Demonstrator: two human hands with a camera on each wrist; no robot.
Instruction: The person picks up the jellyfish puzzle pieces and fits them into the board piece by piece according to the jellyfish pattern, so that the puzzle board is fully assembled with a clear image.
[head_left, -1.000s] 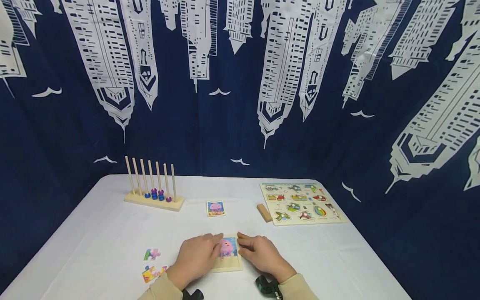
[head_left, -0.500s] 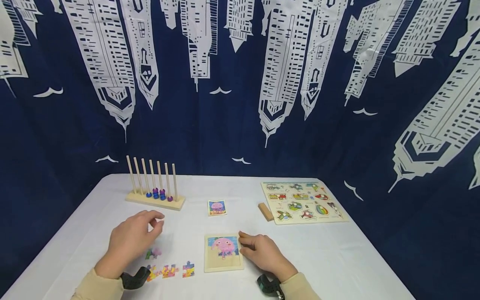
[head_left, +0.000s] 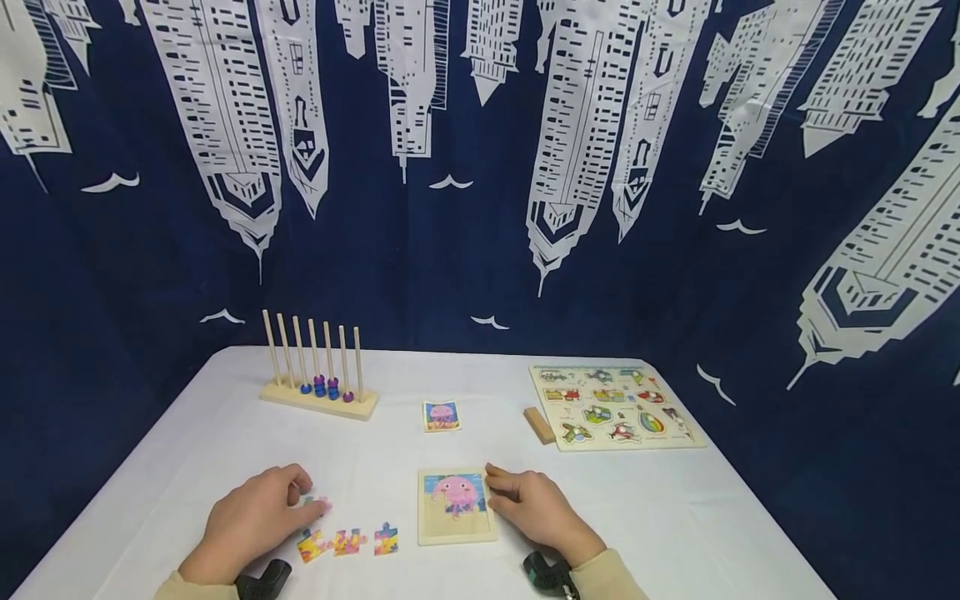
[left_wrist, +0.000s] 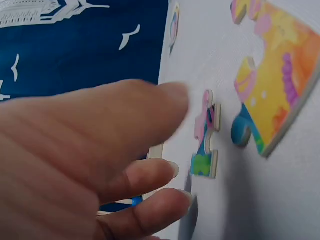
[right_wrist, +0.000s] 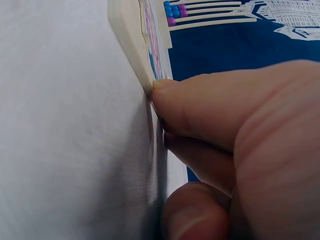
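Observation:
A shallow wooden jigsaw board (head_left: 438,536) lies on the white table, its upper part filled with a pink jellyfish picture and its lower part bare wood. My right hand (head_left: 542,515) holds this board by its right edge, thumb tip (right_wrist: 162,86) against the rim. On the left, my left hand (head_left: 251,518) hovers around a pink, blue and green puzzle piece (left_wrist: 202,162), thumb and fingers apart with a gap to it in the left wrist view. Nearer the front lie three more loose pieces: a yellow one (head_left: 311,546), a pink-yellow one (head_left: 348,542) and a blue-yellow one (head_left: 386,540).
Behind the board lies a small jellyfish picture card (head_left: 441,417). A bead-counting stand (head_left: 322,402) with upright pegs is at the back left. To the back right are a wooden block (head_left: 539,426) and a vehicle peg puzzle (head_left: 622,408). A navy curtain (head_left: 420,250) hangs behind the table.
My left hand has left the board, swung left above the loose pieces and come down at the pink, blue and green puzzle piece. The right hand has stayed at the board's edge.

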